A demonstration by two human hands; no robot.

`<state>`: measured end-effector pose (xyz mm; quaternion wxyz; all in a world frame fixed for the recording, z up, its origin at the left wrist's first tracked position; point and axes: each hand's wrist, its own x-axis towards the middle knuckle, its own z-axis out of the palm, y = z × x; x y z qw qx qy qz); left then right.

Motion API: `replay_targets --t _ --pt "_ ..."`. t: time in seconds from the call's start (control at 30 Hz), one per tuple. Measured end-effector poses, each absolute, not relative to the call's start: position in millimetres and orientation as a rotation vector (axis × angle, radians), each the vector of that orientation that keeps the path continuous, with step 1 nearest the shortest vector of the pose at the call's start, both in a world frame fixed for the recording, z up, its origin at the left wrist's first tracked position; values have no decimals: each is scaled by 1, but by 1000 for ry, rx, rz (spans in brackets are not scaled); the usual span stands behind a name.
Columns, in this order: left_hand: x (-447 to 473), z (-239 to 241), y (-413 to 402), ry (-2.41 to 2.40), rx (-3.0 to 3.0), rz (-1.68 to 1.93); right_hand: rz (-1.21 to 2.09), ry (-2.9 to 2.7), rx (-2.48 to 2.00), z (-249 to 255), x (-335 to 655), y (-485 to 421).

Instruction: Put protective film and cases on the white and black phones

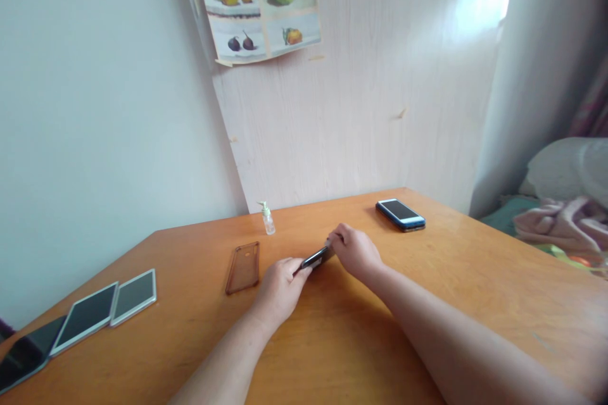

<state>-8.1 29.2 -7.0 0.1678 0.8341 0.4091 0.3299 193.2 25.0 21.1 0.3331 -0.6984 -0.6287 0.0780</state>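
Covering both ends, the left hand (279, 286) and right hand (358, 254) hold a dark, edge-on phone (316, 258).

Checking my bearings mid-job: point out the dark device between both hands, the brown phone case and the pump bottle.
Dark device (315, 258), head view: middle of its visible side.
Brown phone case (244, 268), head view: middle of its flat panel.
Pump bottle (268, 223), head view: its clear body.

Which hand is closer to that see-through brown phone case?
Left. The left hand is just right of the phone case; the right hand is farther right, at the far end of the black phone.
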Motion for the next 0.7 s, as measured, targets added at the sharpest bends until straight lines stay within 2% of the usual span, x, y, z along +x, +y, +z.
replay_targets --t 0.13,0.37,0.6,0.7 --pt "-8 -8 29 1154 2367 941 147 -1544 -1918 23 206 32" --pt "-8 -8 30 1156 2361 942 220 -1945 -1548 15 164 7" --pt "-9 -4 27 1195 2391 905 144 -1558 -1958 25 206 31" --pt "-8 -4 27 1176 2380 920 157 -1603 -1903 24 200 27"
